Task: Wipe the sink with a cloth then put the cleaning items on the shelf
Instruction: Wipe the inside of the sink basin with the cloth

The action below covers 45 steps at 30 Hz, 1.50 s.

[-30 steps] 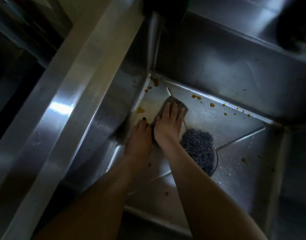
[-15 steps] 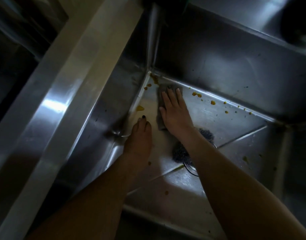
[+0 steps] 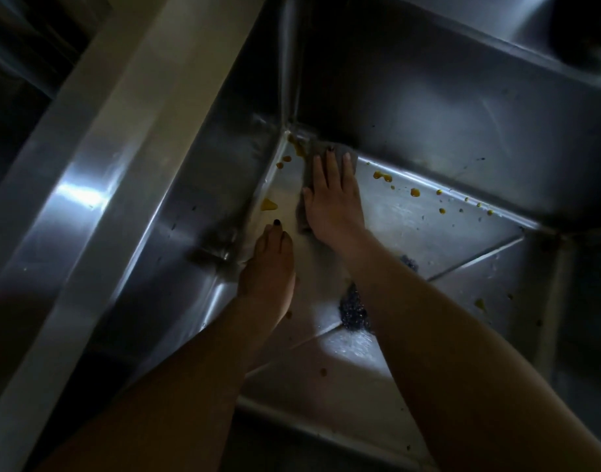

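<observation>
Two bare hands are reaching down into a deep stainless-steel sink (image 3: 462, 107), which serves as the landmark for everything that follows. Lying on the sink's floor are scattered yellow-orange food spots (image 3: 382, 176), thickest along the far wall's foot and in the far left corner, with one larger blob (image 3: 268, 205) beside the left wall. Near the sink's middle a dark, glittery scouring pad (image 3: 352, 310) is sitting on the floor, partly hidden beneath the right forearm. A grey cloth (image 3: 339, 154) is lying flat in the far left corner of the sink, its far edge touching the foot of the far wall. The right hand (image 3: 333, 202) is pressing down on this cloth with the palm flat and fingers stretched out straight, not curled around it. The left hand (image 3: 270, 264) is resting flat and spread on the sink floor beside the left wall, just nearer than the cloth, with nothing in it.
</observation>
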### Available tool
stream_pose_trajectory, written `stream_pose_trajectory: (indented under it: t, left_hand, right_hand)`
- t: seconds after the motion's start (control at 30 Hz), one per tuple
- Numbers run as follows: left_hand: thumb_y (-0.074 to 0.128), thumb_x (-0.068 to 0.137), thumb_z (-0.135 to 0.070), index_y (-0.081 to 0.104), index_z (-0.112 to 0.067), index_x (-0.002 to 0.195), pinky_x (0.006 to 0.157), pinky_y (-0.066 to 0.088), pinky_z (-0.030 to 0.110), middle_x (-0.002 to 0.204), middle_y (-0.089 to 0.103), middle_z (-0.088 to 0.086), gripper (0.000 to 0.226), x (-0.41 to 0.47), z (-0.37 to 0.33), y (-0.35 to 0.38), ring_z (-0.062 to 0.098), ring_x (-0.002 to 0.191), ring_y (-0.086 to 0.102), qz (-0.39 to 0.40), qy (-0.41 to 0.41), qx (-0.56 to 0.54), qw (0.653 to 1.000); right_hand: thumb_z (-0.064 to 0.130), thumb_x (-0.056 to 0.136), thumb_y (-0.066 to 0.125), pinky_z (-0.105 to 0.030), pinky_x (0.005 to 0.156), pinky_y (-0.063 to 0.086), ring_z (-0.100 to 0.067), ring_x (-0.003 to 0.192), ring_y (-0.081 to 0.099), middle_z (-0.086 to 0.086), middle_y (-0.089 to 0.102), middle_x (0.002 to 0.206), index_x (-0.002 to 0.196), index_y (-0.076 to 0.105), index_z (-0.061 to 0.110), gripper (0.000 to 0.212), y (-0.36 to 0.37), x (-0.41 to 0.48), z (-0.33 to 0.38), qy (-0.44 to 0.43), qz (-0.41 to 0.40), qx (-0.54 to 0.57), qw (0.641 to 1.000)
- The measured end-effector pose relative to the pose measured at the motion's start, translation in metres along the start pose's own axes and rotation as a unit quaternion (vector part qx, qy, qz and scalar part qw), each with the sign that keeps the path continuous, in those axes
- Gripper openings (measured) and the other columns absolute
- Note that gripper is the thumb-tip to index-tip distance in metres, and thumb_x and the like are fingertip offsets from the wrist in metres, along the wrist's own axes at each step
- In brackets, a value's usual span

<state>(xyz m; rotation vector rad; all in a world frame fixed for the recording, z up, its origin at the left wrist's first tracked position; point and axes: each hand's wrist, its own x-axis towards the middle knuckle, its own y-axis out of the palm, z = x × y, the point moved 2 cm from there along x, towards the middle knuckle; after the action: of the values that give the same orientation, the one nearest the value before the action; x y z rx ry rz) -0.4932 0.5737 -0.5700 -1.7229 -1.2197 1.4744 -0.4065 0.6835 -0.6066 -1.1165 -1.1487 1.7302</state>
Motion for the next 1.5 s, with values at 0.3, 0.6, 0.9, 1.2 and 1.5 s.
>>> stream_pose_trajectory:
  t: [0.3,0.6,0.9,1.2,1.5]
  left_hand:
    - [0.046,0.093,-0.014,0.015,-0.006,0.142,0.104,0.027,0.03,0.155,0.001,0.007,0.058,-0.002,-0.003,-0.009,0.021,0.141,0.007,0.023,-0.007,-0.025,0.999]
    - [0.049,0.092,-0.014,0.017,-0.006,0.141,0.107,0.028,0.031,0.154,0.005,0.008,0.059,-0.001,-0.003,-0.007,0.023,0.141,0.01,0.023,-0.011,-0.028,0.999]
    - [0.05,0.092,-0.017,0.012,-0.006,0.143,0.108,0.022,0.029,0.155,0.0,0.007,0.065,0.0,0.0,-0.002,0.021,0.142,0.006,0.018,-0.006,-0.014,1.0]
    - [0.046,0.093,-0.019,0.029,-0.005,0.137,0.102,0.034,0.034,0.151,0.014,0.01,0.049,0.003,0.003,0.001,0.025,0.136,0.021,-0.007,0.0,-0.041,0.999]
    - [0.056,0.086,-0.033,0.045,-0.002,0.121,0.098,0.03,0.034,0.132,0.041,0.018,0.048,0.02,0.0,-0.01,0.032,0.119,0.04,-0.049,0.02,-0.005,0.999]
  right_hand:
    - [0.032,0.101,0.022,-0.039,0.117,-0.002,-0.029,0.144,-0.013,-0.01,-0.006,0.158,0.149,-0.002,0.012,0.057,0.004,-0.031,-0.003,0.031,0.019,-0.002,0.999]
    - [0.033,0.102,0.02,-0.042,0.119,0.001,-0.029,0.144,-0.015,-0.01,-0.006,0.158,0.149,-0.002,0.013,0.056,0.005,-0.024,0.001,-0.019,0.032,-0.01,0.999]
    - [0.031,0.102,0.017,-0.037,0.116,-0.004,-0.03,0.144,-0.013,-0.009,-0.006,0.158,0.149,-0.002,0.011,0.055,0.004,-0.014,-0.008,0.05,0.008,-0.028,0.998]
    - [0.025,0.1,0.024,-0.048,0.118,0.001,-0.037,0.144,-0.011,-0.019,-0.008,0.157,0.146,-0.012,0.001,0.063,0.013,-0.059,0.016,0.055,0.079,-0.052,0.994]
    - [0.032,0.1,0.034,-0.044,0.117,0.019,-0.032,0.145,-0.004,-0.008,0.0,0.158,0.149,0.004,0.012,0.061,-0.027,-0.017,-0.024,0.022,0.067,-0.01,0.997]
